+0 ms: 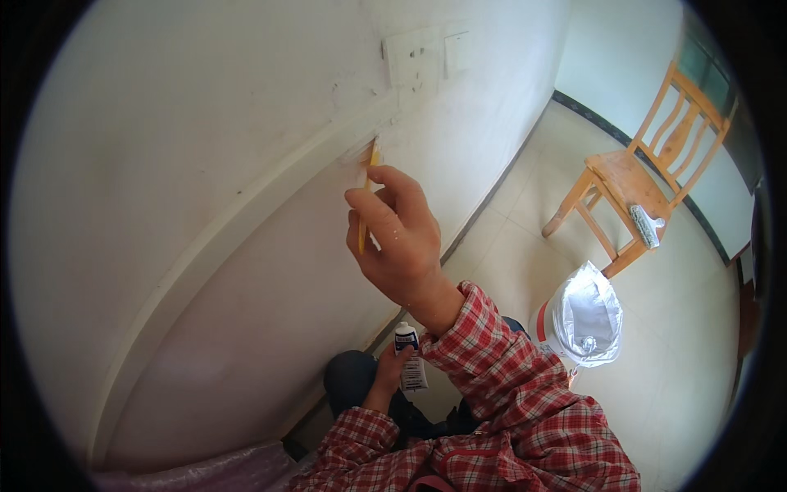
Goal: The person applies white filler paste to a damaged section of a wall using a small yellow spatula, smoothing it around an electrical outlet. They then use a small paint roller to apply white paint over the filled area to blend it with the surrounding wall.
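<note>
My right hand (pixel 398 234) grips a thin yellow brush (pixel 373 156), its tip at the white wall just under a white cable trunking (pixel 205 238) that runs up to a socket plate (pixel 410 61). Lower down, my left hand (pixel 387 375) is wrapped round a white and dark-blue tube (pixel 412 371), held upright beside my knee (pixel 348 377).
A wooden chair (pixel 608 170) stands at the right with a roller (pixel 646 225) on its seat. In front of it, a bucket with a silvery liner (pixel 586 307) sits on the tiled floor (pixel 512 221). A pinkish cloth (pixel 221 467) lies at the bottom left.
</note>
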`<state>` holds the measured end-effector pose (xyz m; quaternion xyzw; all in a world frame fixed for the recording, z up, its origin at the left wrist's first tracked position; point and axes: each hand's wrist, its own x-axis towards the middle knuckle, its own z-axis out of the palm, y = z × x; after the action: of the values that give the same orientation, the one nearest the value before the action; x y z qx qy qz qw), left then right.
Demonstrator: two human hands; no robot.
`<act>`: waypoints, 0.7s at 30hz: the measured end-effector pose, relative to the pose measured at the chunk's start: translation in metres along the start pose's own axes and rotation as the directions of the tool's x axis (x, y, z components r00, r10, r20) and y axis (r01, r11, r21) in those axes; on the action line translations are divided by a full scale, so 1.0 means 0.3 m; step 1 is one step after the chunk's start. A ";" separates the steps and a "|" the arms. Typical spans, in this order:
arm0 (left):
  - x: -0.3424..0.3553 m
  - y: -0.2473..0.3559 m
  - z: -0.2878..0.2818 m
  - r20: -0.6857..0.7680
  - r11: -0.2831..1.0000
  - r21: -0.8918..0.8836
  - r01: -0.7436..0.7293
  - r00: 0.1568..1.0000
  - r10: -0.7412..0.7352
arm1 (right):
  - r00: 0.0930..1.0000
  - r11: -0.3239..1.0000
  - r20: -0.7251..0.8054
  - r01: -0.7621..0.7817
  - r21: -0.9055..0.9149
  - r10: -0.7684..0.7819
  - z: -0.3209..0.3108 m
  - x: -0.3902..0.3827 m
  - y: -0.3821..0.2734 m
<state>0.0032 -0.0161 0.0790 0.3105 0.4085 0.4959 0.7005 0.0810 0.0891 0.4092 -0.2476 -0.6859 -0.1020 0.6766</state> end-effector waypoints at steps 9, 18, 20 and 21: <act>-0.007 0.029 0.033 0.018 0.992 -0.124 -0.003 1.000 0.006 | 0.994 0.997 0.108 -0.004 0.079 -0.005 -0.109 -0.028 -0.087; -0.003 0.005 -0.015 -0.019 0.998 -0.010 0.062 0.998 -0.062 | 0.886 0.810 -0.061 -0.390 0.438 0.459 -0.266 -0.070 0.005; -0.014 0.026 0.004 -0.038 0.997 0.029 0.074 0.997 -0.073 | 0.807 0.600 -0.013 -0.429 0.675 0.591 -0.281 -0.059 0.027; -0.018 0.032 0.006 -0.048 0.996 0.047 0.079 0.996 -0.077 | 0.784 0.537 0.038 -0.459 0.708 0.620 -0.285 -0.059 0.031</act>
<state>-0.0003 -0.0181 0.0894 0.2997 0.4483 0.4651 0.7021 0.1599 0.0530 0.3954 -0.1679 -0.4833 0.3462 0.7864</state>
